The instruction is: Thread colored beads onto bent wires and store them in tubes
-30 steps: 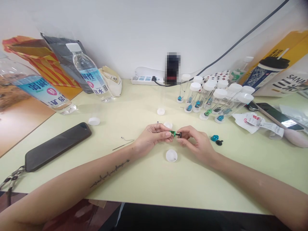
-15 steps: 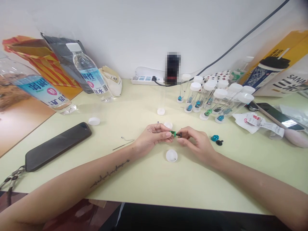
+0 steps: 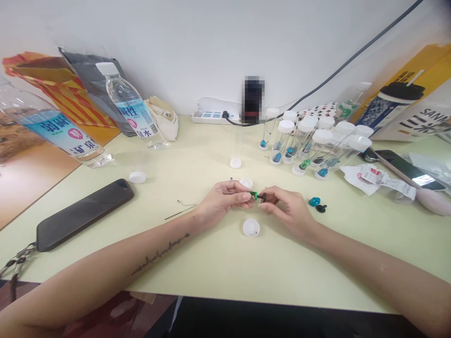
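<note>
My left hand pinches a small green piece between thumb and fingers, and a thin bent wire lies across its fingers. From the right, my right hand grips a black knob-like piece, whose thin shaft meets the green piece. Just below the hands sits a round white cap with a tiny item in it. Another white cap is partly behind my left fingers. A blue piece and a black piece lie right of my right hand.
Several clear tubes with white caps stand at the back right. A phone and a bent wire lie left. Water bottles stand back left, a power strip by the wall, crumpled paper at right.
</note>
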Available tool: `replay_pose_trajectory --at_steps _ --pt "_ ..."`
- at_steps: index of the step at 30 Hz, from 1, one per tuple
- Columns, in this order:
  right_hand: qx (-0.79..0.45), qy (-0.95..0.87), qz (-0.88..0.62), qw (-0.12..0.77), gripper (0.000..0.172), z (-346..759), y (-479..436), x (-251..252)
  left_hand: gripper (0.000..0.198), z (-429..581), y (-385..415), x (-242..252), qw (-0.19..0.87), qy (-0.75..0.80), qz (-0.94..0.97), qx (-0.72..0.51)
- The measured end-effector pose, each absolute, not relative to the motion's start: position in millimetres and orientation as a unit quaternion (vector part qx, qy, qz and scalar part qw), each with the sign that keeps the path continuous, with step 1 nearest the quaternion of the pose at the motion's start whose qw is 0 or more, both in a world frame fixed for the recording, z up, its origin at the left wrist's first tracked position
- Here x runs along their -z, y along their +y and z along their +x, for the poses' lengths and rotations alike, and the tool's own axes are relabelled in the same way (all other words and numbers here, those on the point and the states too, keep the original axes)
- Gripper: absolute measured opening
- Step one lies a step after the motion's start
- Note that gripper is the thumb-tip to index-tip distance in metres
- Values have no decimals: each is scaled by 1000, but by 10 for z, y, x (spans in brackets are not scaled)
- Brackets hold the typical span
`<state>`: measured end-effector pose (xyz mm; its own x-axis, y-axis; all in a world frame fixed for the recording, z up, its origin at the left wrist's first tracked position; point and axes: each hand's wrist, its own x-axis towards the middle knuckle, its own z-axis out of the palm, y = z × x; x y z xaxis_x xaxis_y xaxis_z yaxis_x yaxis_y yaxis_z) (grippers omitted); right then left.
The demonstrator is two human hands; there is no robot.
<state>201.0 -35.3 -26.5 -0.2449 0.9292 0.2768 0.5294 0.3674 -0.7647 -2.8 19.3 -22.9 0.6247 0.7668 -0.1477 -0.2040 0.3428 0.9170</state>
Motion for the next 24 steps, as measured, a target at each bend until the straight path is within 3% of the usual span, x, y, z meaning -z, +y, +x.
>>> replay_pose_trajectory --at_steps 4,9,18,22,24 --pt "-290 -725 -495 382 29 2006 -370 274 14 -33 203 242 767 288 479 -316" --pt "-270 -744 -486 372 14 2017 -360 270 15 -28 199 237 767 291 478 -315" --pt "-302 -726 -495 371 30 2012 -360 270 16 -29 201 229 768 293 472 -319" --pt "-250 -757 -479 367 15 2024 -357 275 14 -28 194 223 766 293 481 -311" --pt "-241 -770 -471 358 23 2038 -347 270 14 -28 193 226 765 293 482 -310"
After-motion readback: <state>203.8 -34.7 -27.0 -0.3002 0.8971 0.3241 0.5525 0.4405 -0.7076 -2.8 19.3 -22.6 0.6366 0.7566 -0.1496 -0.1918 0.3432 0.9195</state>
